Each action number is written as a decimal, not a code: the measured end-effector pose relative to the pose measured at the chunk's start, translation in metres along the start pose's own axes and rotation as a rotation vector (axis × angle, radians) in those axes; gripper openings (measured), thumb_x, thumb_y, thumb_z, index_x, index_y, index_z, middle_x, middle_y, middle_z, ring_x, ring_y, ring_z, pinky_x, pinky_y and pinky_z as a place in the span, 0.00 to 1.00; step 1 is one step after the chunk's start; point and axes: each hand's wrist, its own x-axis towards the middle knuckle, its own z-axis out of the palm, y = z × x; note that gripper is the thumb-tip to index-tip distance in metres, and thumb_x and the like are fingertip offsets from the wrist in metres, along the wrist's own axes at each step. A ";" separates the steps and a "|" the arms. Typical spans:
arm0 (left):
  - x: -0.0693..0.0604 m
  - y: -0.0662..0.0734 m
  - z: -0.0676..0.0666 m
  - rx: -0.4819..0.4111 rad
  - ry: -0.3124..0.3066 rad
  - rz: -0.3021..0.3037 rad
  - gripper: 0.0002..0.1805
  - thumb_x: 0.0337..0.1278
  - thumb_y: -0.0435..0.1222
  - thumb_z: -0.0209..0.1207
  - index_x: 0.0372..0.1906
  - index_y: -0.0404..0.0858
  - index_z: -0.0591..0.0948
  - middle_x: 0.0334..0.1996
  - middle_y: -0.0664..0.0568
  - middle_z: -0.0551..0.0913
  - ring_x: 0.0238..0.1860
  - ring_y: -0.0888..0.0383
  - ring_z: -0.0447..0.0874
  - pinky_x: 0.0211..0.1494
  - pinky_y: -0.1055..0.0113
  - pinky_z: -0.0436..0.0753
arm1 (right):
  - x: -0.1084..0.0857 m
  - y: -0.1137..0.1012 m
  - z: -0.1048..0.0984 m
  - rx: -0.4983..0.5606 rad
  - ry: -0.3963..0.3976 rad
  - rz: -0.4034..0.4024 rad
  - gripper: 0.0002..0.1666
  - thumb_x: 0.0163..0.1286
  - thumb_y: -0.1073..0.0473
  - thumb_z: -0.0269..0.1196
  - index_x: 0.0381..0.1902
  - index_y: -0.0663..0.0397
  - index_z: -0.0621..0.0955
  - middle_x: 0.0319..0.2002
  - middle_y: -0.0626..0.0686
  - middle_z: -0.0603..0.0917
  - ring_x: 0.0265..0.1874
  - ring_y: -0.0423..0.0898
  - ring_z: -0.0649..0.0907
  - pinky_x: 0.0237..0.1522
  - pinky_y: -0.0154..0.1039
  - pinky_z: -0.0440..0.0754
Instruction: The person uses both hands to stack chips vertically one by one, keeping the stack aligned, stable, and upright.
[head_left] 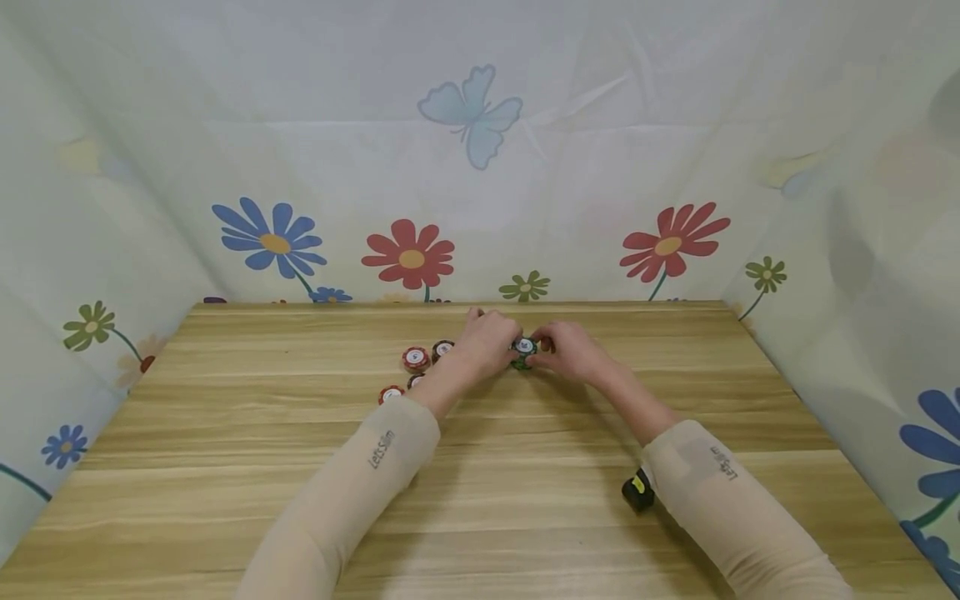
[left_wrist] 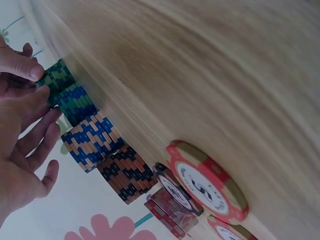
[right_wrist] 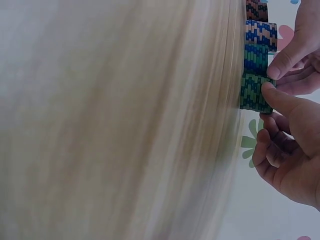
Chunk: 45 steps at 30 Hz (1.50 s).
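Note:
At the far side of the table, both hands meet at a stack of green poker chips [head_left: 524,347]. My right hand [head_left: 573,352] pinches the stack's upper part between thumb and finger. From the other side, the left hand [head_left: 487,342] holds the edge of the same stack with its thumb and fingers. Seen from the left wrist, the row continues with a blue-green stack [left_wrist: 76,104], a blue-and-tan stack [left_wrist: 93,140], a black-and-brown stack [left_wrist: 129,174] and a red stack [left_wrist: 171,214]. The left hand hides part of this row in the head view.
Nearer than the row, a red chip [head_left: 391,394] and a partly covered black chip [head_left: 416,381] lie on the wooden table [head_left: 510,517]. By the right sleeve sits a small black object with a yellow patch [head_left: 638,492]. Flowered cloth [head_left: 337,167] hangs behind the table.

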 end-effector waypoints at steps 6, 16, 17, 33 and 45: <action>-0.001 -0.002 0.001 -0.004 0.003 -0.001 0.05 0.63 0.42 0.70 0.38 0.46 0.88 0.38 0.57 0.88 0.48 0.56 0.82 0.62 0.49 0.66 | 0.002 0.000 0.001 0.019 -0.006 0.007 0.15 0.65 0.60 0.75 0.44 0.66 0.85 0.28 0.51 0.79 0.28 0.45 0.75 0.33 0.41 0.73; -0.011 -0.006 -0.010 -0.022 -0.012 0.043 0.19 0.64 0.43 0.70 0.57 0.45 0.84 0.55 0.52 0.82 0.61 0.52 0.77 0.70 0.43 0.63 | -0.002 -0.008 -0.003 -0.026 -0.010 0.046 0.31 0.62 0.52 0.77 0.55 0.68 0.81 0.46 0.66 0.84 0.46 0.60 0.82 0.49 0.55 0.79; -0.013 -0.007 -0.013 -0.027 -0.009 0.044 0.20 0.64 0.42 0.70 0.59 0.45 0.83 0.57 0.51 0.81 0.62 0.52 0.77 0.71 0.42 0.63 | -0.001 -0.008 -0.003 -0.028 -0.008 0.050 0.33 0.63 0.51 0.77 0.57 0.68 0.80 0.48 0.67 0.83 0.49 0.61 0.81 0.51 0.56 0.78; -0.061 -0.033 -0.025 -0.093 0.075 0.042 0.11 0.66 0.39 0.68 0.48 0.40 0.84 0.45 0.51 0.82 0.50 0.52 0.80 0.60 0.54 0.75 | 0.004 -0.025 0.006 -0.012 0.042 0.033 0.38 0.66 0.49 0.74 0.66 0.65 0.76 0.60 0.68 0.76 0.59 0.63 0.76 0.59 0.58 0.75; -0.087 -0.055 -0.029 -0.162 0.038 -0.054 0.11 0.64 0.37 0.68 0.28 0.41 0.80 0.24 0.55 0.79 0.27 0.57 0.76 0.33 0.62 0.77 | 0.011 -0.033 0.013 -0.033 0.036 -0.062 0.35 0.67 0.49 0.73 0.66 0.60 0.77 0.61 0.65 0.77 0.61 0.62 0.75 0.65 0.58 0.71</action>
